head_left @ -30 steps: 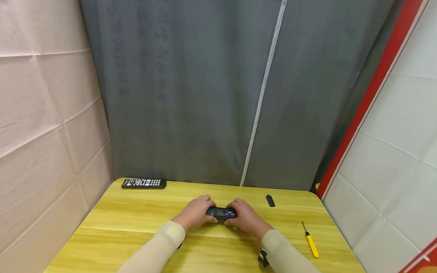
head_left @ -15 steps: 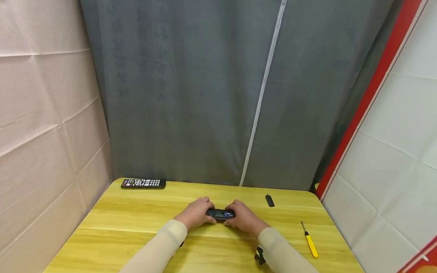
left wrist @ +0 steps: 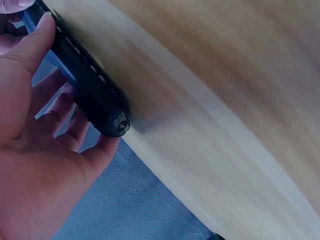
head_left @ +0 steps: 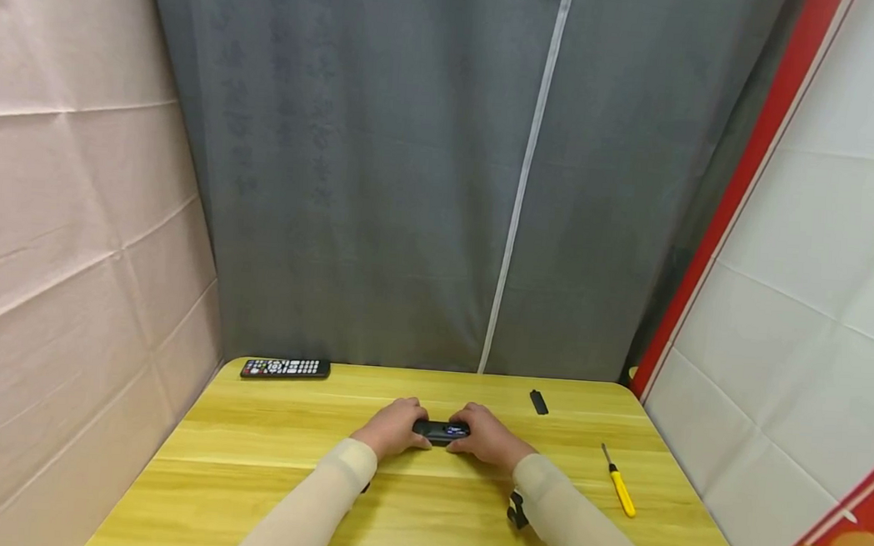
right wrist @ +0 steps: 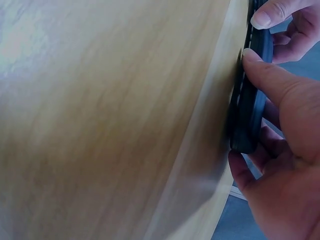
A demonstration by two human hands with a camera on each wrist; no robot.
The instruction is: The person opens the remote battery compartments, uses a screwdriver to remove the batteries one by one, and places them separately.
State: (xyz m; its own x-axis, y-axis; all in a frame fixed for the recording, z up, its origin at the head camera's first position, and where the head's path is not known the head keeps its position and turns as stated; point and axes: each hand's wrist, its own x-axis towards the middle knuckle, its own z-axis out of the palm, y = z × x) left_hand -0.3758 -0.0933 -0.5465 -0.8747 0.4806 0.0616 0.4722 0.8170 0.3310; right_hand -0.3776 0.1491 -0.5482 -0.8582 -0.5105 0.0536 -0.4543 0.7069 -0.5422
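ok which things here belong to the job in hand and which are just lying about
Part of the job:
black remote, compartment open, gripped by the left hand and right hand
small black piece, probably its battery cover

Apparently just lying about:
second remote, far left
yellow-handled screwdriver, untouched, possibly useful

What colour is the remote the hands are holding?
The held remote is black; the left wrist view shows that best, up close.

head: forward, down, farther | wrists: close, facing hands [head_left: 393, 429] [head_left: 490, 438] | all share: held remote [left wrist: 85, 77]
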